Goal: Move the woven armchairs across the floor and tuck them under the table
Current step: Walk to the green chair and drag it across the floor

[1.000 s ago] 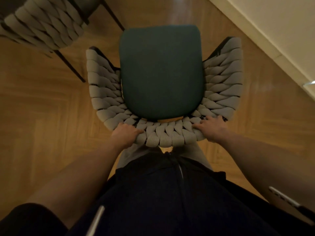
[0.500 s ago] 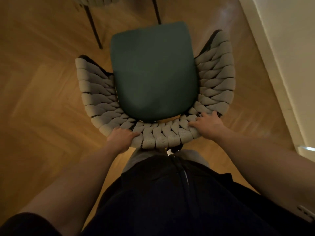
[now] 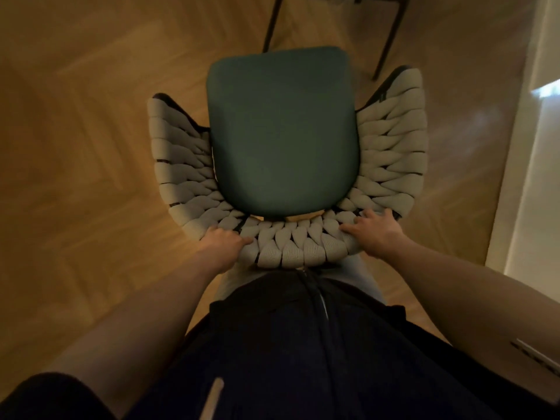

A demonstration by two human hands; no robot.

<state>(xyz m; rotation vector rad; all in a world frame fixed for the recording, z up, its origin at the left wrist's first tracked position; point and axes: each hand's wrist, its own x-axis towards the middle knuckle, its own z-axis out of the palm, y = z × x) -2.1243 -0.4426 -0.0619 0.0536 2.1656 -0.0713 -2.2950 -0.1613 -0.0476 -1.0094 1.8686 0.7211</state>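
From the head view, looking straight down, the woven armchair (image 3: 285, 165) stands on the floor directly in front of the person, its green seat cushion (image 3: 281, 131) ringed by pale braided weave. The left hand (image 3: 222, 242) grips the curved top of the backrest to the left of centre, fingers curled over the weave; the right hand (image 3: 374, 228) grips it to the right, fingers wrapped over the rim. The two hands are well apart, both clamped on the chair back.

Compared with a second ago, the chair has swung round and travelled: the wall that ran diagonally across the upper right now stands nearly vertical along the right edge, and the second woven chair that sat at the upper left has slid out of sight, leaving only thin dark legs (image 3: 389, 37) at the top, just beyond the front of the seat. The grip has not shifted on the backrest. This reads as the chair mid-transit, being steered toward furniture ahead; whether those legs belong to the desk or another chair cannot be told, and no desk top is in view, so the tucking is not yet done.

The floor (image 3: 91, 147) is warm herringbone parquet, blurred by motion. A pale wall (image 3: 539, 177) rises on the right. The light is dim and amber.
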